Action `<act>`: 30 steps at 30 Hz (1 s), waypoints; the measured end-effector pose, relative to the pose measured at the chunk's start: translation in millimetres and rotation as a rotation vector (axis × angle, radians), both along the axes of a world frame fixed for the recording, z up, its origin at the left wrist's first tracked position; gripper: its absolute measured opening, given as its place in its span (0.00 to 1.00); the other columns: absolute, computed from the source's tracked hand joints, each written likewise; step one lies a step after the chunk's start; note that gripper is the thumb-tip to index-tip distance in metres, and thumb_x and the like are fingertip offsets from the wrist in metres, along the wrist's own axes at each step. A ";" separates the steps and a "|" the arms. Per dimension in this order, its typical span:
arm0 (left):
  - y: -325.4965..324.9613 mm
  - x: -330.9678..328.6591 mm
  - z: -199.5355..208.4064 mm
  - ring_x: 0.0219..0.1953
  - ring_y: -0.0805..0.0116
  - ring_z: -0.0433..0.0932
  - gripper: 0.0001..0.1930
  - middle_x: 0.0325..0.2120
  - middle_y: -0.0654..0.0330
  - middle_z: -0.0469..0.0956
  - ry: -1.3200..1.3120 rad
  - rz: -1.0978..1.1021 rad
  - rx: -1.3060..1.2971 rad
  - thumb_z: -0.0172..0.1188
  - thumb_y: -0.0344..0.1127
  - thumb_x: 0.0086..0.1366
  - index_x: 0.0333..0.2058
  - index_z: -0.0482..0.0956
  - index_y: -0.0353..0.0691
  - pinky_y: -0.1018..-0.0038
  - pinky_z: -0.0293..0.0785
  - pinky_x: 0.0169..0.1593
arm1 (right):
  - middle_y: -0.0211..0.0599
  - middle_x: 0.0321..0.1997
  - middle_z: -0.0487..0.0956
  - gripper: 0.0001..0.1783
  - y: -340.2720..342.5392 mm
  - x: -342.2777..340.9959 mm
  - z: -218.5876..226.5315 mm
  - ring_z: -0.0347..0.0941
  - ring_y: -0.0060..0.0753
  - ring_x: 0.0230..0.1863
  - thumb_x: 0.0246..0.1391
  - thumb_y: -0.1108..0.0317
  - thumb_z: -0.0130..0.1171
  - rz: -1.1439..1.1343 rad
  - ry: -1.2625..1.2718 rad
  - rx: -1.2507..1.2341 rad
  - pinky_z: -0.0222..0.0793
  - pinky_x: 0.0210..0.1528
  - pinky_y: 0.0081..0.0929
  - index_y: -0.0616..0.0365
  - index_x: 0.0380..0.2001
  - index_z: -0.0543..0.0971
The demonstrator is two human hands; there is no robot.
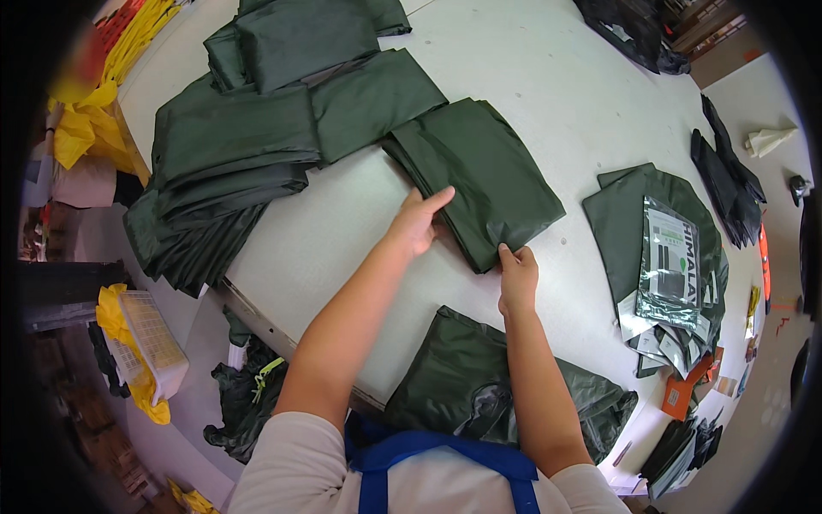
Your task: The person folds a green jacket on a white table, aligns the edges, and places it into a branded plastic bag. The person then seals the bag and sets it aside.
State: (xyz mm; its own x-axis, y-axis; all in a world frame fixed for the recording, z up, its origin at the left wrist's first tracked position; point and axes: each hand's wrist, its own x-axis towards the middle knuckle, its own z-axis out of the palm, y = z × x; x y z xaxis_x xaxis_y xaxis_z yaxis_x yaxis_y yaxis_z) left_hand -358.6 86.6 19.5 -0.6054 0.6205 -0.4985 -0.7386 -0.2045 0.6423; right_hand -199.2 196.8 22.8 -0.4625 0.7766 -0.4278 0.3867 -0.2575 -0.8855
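Observation:
A folded dark green sheet of thin, slightly glossy fabric [488, 176] lies on the white table in front of me, several layers thick. My left hand [416, 223] grips its left edge, thumb on top and the other fingers hidden beneath the layers. At the near corner, my right hand [518, 278] pinches the fabric between thumb and fingers. Just beyond, a stack of similar folded green fabric [235, 133] spreads to the left, with more folded pieces [304, 43] behind it. Close to my body, under my right forearm, rests a looser, crumpled green bundle [454, 373].
On the right, a fan of green folded pieces [616, 214] carries a clear-bagged package [670, 265]. Black fabric or plastic [723, 176] lies farther right, and a black bag [634, 34] at the far edge. Left of the table stand a white crate [158, 343] and yellow fabric [94, 128].

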 end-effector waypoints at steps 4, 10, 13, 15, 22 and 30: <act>5.7 14.7 7.4 0.53 0.58 0.71 0.23 0.53 0.56 0.71 -0.154 -0.064 0.146 0.56 0.41 0.65 0.56 0.66 0.39 0.56 0.68 0.56 | 0.27 0.25 0.68 0.12 3.1 13.7 0.9 0.61 0.22 0.28 0.56 0.65 0.58 -0.052 0.200 -0.088 0.59 0.32 0.24 0.56 0.25 0.67; -5.2 65.5 73.7 0.53 0.61 0.72 0.23 0.51 0.57 0.73 -0.037 -0.040 0.263 0.56 0.41 0.66 0.55 0.66 0.37 0.58 0.70 0.54 | 0.36 0.49 0.76 0.23 -10.4 38.8 83.6 0.73 0.39 0.48 0.57 0.57 0.55 -0.296 0.624 -0.699 0.67 0.54 0.37 0.60 0.51 0.69; -37.4 109.2 104.9 0.51 0.63 0.74 0.22 0.51 0.56 0.73 0.072 -0.089 0.271 0.56 0.40 0.66 0.55 0.66 0.38 0.62 0.72 0.50 | 0.41 0.58 0.71 0.26 -8.2 83.8 103.5 0.67 0.40 0.57 0.58 0.58 0.55 -0.259 0.644 -0.624 0.66 0.57 0.39 0.56 0.56 0.67; -59.3 150.3 111.5 0.43 0.68 0.75 0.22 0.45 0.58 0.75 0.163 -0.121 0.119 0.57 0.44 0.66 0.52 0.69 0.36 0.70 0.74 0.43 | 0.43 0.60 0.68 0.32 -20.8 115.4 124.4 0.66 0.41 0.58 0.57 0.61 0.55 -0.186 0.609 -0.386 0.64 0.58 0.39 0.56 0.62 0.59; -163.1 283.8 112.0 0.33 0.71 0.78 0.19 0.34 0.59 0.79 0.143 -0.536 -0.019 0.56 0.44 0.66 0.44 0.72 0.32 0.77 0.75 0.35 | 0.46 0.64 0.62 0.45 -78.0 259.8 128.0 0.60 0.42 0.63 0.42 0.76 0.45 -0.104 0.376 -0.139 0.58 0.64 0.36 0.58 0.68 0.49; -186.9 247.1 126.5 0.57 0.50 0.68 0.19 0.56 0.47 0.68 1.403 -0.436 -0.176 0.54 0.44 0.66 0.51 0.73 0.43 0.57 0.64 0.59 | 0.47 0.68 0.54 0.47 -79.9 320.7 50.8 0.57 0.42 0.65 0.41 0.84 0.41 -0.078 0.284 -0.302 0.55 0.64 0.32 0.57 0.69 0.44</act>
State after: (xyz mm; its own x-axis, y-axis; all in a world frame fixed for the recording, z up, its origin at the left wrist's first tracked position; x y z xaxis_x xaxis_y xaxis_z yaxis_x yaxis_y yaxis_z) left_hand -111.6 -100.3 146.0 -0.4307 0.8710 0.2363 0.5111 0.0196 0.8593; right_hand 121.4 116.9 73.7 -0.5398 0.6728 -0.5059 0.1075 -0.5410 -0.8341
